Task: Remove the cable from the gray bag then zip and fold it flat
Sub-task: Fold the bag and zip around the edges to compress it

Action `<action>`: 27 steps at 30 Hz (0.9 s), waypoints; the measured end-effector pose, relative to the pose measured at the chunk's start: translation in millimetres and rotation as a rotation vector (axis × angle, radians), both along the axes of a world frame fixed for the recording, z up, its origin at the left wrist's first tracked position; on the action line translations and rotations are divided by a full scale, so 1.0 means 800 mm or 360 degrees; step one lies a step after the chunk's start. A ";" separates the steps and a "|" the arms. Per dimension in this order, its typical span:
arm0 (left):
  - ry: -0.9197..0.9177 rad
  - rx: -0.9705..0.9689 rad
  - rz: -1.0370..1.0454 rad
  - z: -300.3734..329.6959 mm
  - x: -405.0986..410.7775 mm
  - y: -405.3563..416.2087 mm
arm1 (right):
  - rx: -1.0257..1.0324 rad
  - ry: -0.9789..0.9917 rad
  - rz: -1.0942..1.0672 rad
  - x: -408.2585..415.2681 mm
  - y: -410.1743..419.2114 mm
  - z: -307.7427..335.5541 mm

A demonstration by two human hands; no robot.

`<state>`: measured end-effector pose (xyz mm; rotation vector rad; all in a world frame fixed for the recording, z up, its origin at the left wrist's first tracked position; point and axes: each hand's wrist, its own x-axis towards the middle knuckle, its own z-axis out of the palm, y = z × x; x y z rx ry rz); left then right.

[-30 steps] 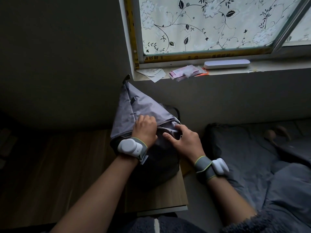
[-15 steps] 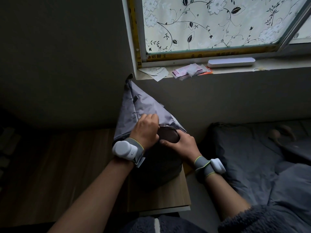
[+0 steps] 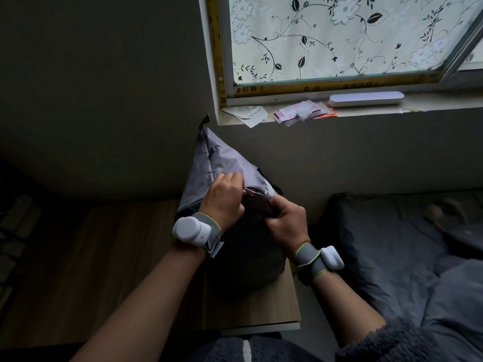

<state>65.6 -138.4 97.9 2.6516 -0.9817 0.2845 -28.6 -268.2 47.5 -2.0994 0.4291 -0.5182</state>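
The gray bag [image 3: 222, 163] stands upright on the wooden table [image 3: 251, 309], leaning against the wall, its top pointing up toward the window sill. My left hand [image 3: 223, 202] grips the left edge of the bag's zipped opening. My right hand [image 3: 286, 220] grips the right edge, and the two hold the mouth of the bag [image 3: 257, 202] apart. The inside shows as a dark gap. No cable can be seen; the bag's contents are hidden.
A window sill [image 3: 392, 111] above holds papers [image 3: 248, 114], a pink packet [image 3: 300, 114] and a long white bar [image 3: 366, 99]. A bed with dark bedding [image 3: 392, 244] lies at the right. A keyboard [image 3: 13, 231] is dimly visible at far left.
Both hands have pulled the bag's opening wider. My right hand's fingers curled from flat on the fabric into a grip on the edge, and a dark interior now shows.
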 end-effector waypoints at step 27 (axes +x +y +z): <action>0.0869 -0.0328 0.0681 -0.183 -0.063 0.190 | -0.1298 0.0967 0.1181 -0.009 0.167 -0.128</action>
